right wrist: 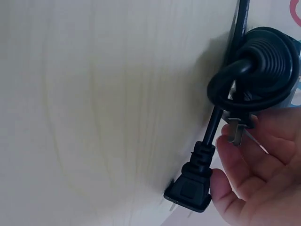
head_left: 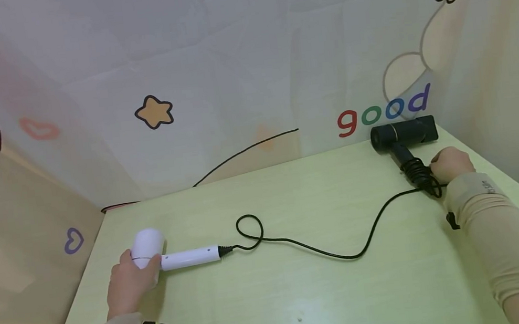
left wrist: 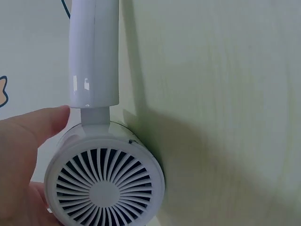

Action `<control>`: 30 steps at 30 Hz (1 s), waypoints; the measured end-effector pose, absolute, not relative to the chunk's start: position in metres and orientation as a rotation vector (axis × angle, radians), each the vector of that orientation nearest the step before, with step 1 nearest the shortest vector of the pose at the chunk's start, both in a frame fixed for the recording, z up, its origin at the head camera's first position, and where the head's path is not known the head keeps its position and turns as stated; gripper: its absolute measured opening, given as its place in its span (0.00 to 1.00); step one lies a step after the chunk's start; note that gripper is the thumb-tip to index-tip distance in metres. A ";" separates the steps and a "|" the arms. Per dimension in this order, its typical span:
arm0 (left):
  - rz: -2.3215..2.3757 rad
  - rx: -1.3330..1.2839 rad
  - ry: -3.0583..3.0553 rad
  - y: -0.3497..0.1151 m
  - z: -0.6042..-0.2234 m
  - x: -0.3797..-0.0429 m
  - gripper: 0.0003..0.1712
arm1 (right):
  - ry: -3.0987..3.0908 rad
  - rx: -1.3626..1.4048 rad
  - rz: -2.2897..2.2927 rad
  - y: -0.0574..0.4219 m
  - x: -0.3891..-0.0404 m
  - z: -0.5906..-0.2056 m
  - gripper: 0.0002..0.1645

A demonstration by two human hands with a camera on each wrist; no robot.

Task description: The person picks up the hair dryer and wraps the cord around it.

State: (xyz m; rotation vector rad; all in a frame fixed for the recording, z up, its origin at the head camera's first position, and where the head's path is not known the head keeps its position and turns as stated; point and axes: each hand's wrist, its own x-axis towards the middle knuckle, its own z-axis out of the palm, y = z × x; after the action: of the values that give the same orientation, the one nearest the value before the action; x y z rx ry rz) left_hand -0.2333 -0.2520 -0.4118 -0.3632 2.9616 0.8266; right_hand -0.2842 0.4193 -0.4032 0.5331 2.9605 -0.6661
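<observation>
A white hair dryer (head_left: 189, 258) lies at the table's left side, its handle pointing right. My left hand (head_left: 132, 283) grips its barrel, thumb near the neck where the handle joins. In the left wrist view the round slatted grille (left wrist: 104, 193) of the barrel faces the camera. At the far right, a black hair dryer (head_left: 404, 133) has its cord wound round the handle. My right hand (head_left: 451, 164) is beside that bundle; in the right wrist view its curled fingers pinch at a metal-pronged plug (right wrist: 237, 132). A second black plug (right wrist: 190, 188) is right at its fingertips.
The white dryer's black cord (head_left: 340, 255) loops once and runs across the pale table (head_left: 264, 299) to the black dryer's bundle. A printed curtain (head_left: 232, 80) hangs behind the table and at both sides.
</observation>
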 end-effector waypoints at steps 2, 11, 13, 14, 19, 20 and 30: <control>0.845 -0.364 2.949 -0.254 -0.412 -0.234 0.52 | 2.969 0.481 -0.640 0.419 -0.283 -0.401 0.25; 0.870 -0.438 2.932 -0.262 -0.415 -0.237 0.52 | 2.977 0.320 -0.560 0.411 -0.280 -0.386 0.30; 0.882 -0.446 2.940 -0.263 -0.416 -0.237 0.50 | 2.971 0.335 -0.547 0.407 -0.278 -0.383 0.33; 0.887 -0.450 2.944 -0.262 -0.416 -0.237 0.49 | 2.967 0.338 -0.542 0.405 -0.277 -0.382 0.35; 0.903 -0.478 2.979 -0.262 -0.420 -0.236 0.47 | 2.977 0.279 -0.553 0.386 -0.270 -0.379 0.43; 0.907 -0.482 2.985 -0.262 -0.421 -0.236 0.47 | 2.987 0.252 -0.555 0.381 -0.269 -0.378 0.44; 0.978 -0.511 2.979 -0.257 -0.421 -0.234 0.48 | 3.094 0.056 -0.486 0.337 -0.261 -0.377 0.45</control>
State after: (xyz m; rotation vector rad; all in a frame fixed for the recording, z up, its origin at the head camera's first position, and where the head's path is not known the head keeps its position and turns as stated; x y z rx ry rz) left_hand -0.2340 -0.2566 -0.4215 -0.5106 2.9788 0.9778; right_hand -0.2613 0.3373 -0.3772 0.0557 3.0942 -0.4858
